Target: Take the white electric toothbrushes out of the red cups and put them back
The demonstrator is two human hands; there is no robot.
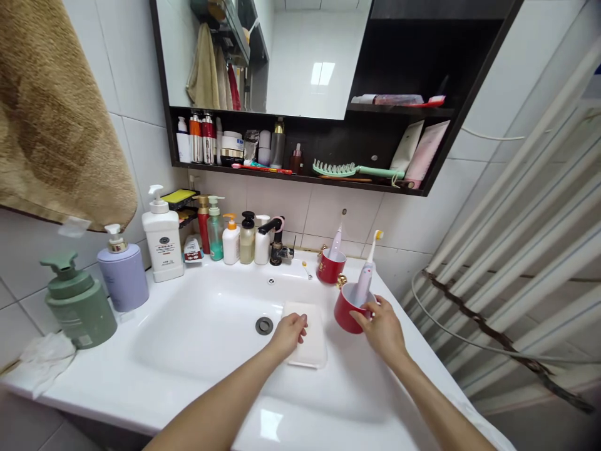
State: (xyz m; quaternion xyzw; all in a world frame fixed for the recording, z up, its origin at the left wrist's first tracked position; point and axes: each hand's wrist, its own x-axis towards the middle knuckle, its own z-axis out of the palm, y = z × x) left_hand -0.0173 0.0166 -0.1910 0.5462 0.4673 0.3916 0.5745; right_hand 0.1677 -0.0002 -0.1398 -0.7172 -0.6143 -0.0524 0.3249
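My right hand (385,326) is closed at the near right rim of a red cup (347,313), its thumb across the cup's outside. A pale lilac electric toothbrush (364,282) with a white and yellow brush head stands in this cup, leaning right, close to my fingertips. Over the right side of the sink, my left hand (287,336) is loosely curled, with nothing visible in it. Beneath and beside it lies a flat white rectangular tray or lid (312,344). A second red cup (331,268) with another lilac toothbrush (335,243) sits farther back.
The white sink (197,332) has a drain (264,325) and a black faucet (277,243). Several pump bottles (162,238) line its left and back edges. A dark mirror cabinet (300,175) hangs above. A brown towel (56,113) hangs left, a striped curtain (507,238) right.
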